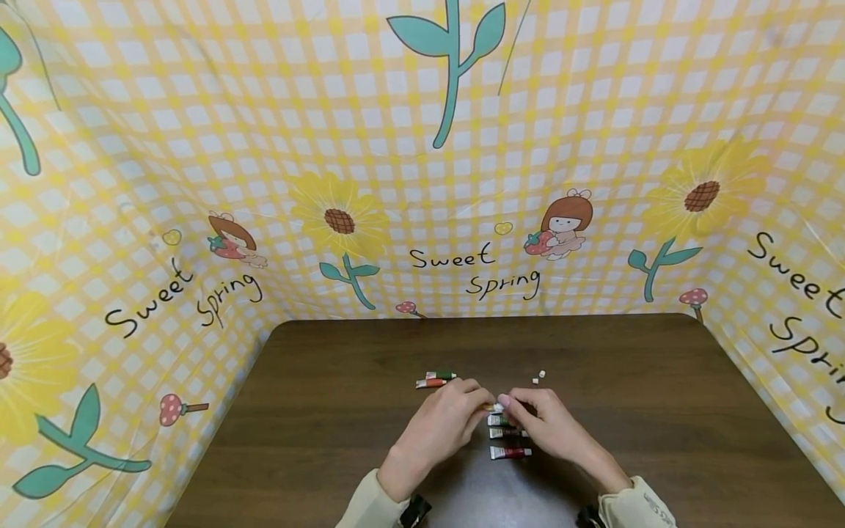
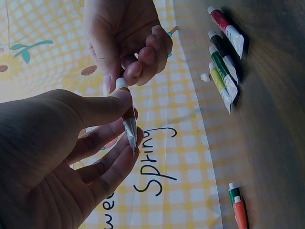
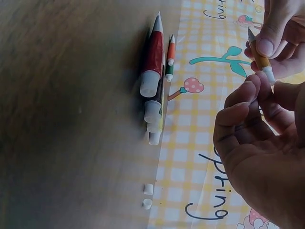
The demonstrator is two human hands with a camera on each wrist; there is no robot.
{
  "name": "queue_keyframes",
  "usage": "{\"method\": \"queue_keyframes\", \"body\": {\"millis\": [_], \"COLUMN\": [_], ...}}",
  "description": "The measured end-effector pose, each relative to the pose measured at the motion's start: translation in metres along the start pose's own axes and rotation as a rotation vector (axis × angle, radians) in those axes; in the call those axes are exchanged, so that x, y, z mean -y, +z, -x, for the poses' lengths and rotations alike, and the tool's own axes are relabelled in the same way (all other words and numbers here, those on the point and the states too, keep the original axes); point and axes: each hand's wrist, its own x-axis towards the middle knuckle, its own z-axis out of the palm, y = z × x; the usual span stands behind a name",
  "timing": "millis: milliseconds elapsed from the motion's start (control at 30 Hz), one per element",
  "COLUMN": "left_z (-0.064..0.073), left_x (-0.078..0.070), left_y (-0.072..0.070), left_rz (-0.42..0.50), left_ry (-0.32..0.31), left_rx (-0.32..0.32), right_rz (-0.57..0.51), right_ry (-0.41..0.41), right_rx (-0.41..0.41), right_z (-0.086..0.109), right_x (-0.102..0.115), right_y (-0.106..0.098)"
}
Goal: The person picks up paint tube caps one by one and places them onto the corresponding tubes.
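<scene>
My left hand [image 1: 449, 416] holds a small ochre paint tube [image 2: 129, 117] between thumb and fingers, above the table. The tube's silver crimped end points away from my right hand [image 1: 551, 425]. At its other end is a white cap [image 3: 268, 75], which my right thumb and fingertips pinch. Both hands meet over a column of paint tubes. In that column lie a dark red tube [image 1: 510, 453], a black tube [image 2: 220, 45], a green tube [image 2: 220, 62] and a yellow-green tube [image 2: 219, 78]. My left hand hides part of the ochre tube in the head view.
An orange tube [image 1: 431, 383] and a green tube [image 1: 441, 375] lie side by side beyond my left hand. Two loose white caps [image 1: 542, 374] lie beyond my right hand. The dark wooden table [image 1: 317, 411] is enclosed by a yellow checked cloth [image 1: 449, 183].
</scene>
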Motion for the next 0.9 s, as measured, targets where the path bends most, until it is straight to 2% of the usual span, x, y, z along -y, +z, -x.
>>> {"method": "queue_keyframes", "body": {"millis": [233,367,667,900], "left_z": [0.0002,0.0002,0.0006,0.0003], "left_x": [-0.0007,0.0001,0.0025,0.0035], "left_y": [-0.001,-0.0006,-0.0024,-0.004], "left_rz": [0.003,0.011,0.019,0.016], "left_ry": [0.0,0.002,-0.015,-0.019], "left_rx": [0.006,0.004,0.017,0.014], "right_rz": [0.0,-0.002,0.014,-0.027], "right_ry": [0.035,0.022,-0.108,-0.226], "right_rx": [0.007,-0.002,-0.091,-0.103], "right_z": [0.0005,0.0005,-0.0004,-0.0026], "right_x": [-0.0006,-0.0016,-0.0036,-0.0063], "right_y": [-0.0002,0.0001,-0.0006,0.0011]}}
